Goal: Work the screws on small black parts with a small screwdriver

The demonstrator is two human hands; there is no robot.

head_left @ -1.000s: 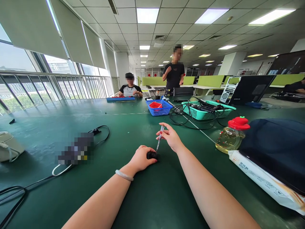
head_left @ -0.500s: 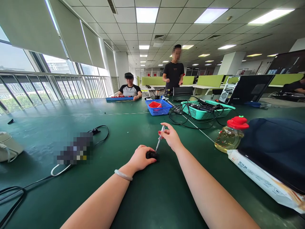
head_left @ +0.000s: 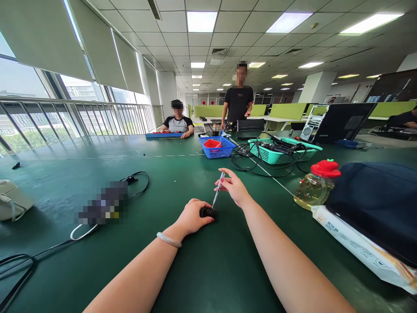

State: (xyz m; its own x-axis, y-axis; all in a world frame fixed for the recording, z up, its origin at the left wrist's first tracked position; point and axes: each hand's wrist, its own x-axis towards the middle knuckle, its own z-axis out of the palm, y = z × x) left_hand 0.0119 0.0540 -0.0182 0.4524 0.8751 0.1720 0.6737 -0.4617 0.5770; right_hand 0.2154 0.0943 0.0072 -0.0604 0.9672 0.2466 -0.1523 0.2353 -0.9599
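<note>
My left hand (head_left: 193,216) is closed around a small black rounded object that looks like a computer mouse (head_left: 207,212), keeping it on the green tabletop. Part of the mouse is hidden under my fingers. In my right hand (head_left: 235,188) is a slim screwdriver (head_left: 218,188) with a clear handle and a thin metal shaft. It leans slightly, its tip down at the top of the mouse. My right index finger lies at the handle's end, while the thumb and other fingers pinch its side. The exact contact of the tip is too small to see.
A blue basket (head_left: 217,151) with a red tray stands ahead, beside a teal basket (head_left: 282,155) of tangled cables. To the right are a red-lidded bottle (head_left: 315,187), a white packet (head_left: 358,248) and a dark bag (head_left: 374,200). Cables lie left. Two people are across the table.
My right fingers have shifted slightly around the screwdriver handle, while its tip stays at the mouse. My left hand holds still. The standing person across the table has lowered one arm.
</note>
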